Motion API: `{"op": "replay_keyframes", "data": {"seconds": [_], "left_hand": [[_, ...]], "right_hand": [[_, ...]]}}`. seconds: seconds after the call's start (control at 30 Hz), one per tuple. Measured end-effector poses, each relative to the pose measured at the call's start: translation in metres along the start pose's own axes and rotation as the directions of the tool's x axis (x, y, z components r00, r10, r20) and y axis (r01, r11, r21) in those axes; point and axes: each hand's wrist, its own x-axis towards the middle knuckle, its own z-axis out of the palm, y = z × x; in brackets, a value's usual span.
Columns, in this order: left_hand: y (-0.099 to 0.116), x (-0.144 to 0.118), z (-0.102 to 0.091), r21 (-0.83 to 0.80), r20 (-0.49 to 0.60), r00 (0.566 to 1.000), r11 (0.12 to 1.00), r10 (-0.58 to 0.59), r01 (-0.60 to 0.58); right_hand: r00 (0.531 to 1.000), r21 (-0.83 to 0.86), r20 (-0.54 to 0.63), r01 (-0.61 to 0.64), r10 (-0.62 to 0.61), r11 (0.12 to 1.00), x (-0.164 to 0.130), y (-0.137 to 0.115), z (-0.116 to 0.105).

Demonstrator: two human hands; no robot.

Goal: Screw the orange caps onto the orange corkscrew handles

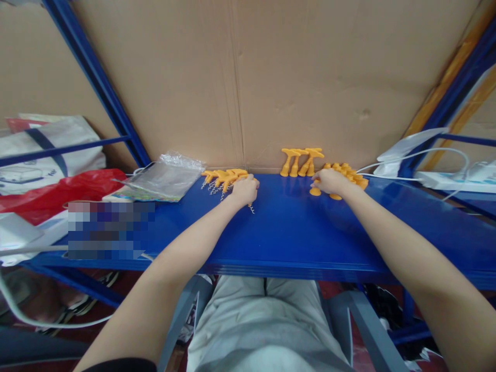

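Note:
My left hand (247,190) is closed at the right end of a pile of orange-handled corkscrews (222,178). Below its fingers sticks out the metal spiral of one corkscrew (251,208), whose handle the hand hides. My right hand (330,181) has its fingers closed at an orange flared cap (315,191), beside a cluster of similar orange caps (354,178) that it partly covers. Between the hands, farther back, several orange T-shaped pieces (302,161) stand upright on flared bases against the cardboard.
Everything lies on a blue shelf (287,237) with a cardboard wall (294,77) behind. Clear plastic bags (166,178) and a red bag (93,183) lie to the left. A white cable (411,155) and a power strip (461,181) are at the right.

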Motion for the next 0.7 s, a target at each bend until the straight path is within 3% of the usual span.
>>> {"op": "replay_keyframes", "data": {"seconds": [0.17,0.3,0.5,0.7], "left_hand": [[0.006,0.000,-0.004,-0.099,0.015,0.990,0.985,-0.142,0.143],[0.007,-0.002,-0.006,-0.109,0.042,0.986,0.980,-0.164,0.168],[0.008,-0.007,-0.021,-0.072,-0.014,0.996,0.994,-0.085,0.084],[0.018,-0.012,-0.029,-0.054,0.114,0.991,0.996,0.072,-0.067]], "right_hand": [[1.000,0.010,-0.005,0.012,-0.012,1.000,-0.002,-0.002,-0.001],[0.997,-0.040,0.000,0.074,-0.074,0.996,-0.002,-0.001,-0.001],[0.993,-0.069,-0.024,0.116,-0.118,0.991,0.000,0.000,0.002],[0.982,0.023,-0.110,0.158,-0.154,0.987,0.006,0.002,0.010]]}}
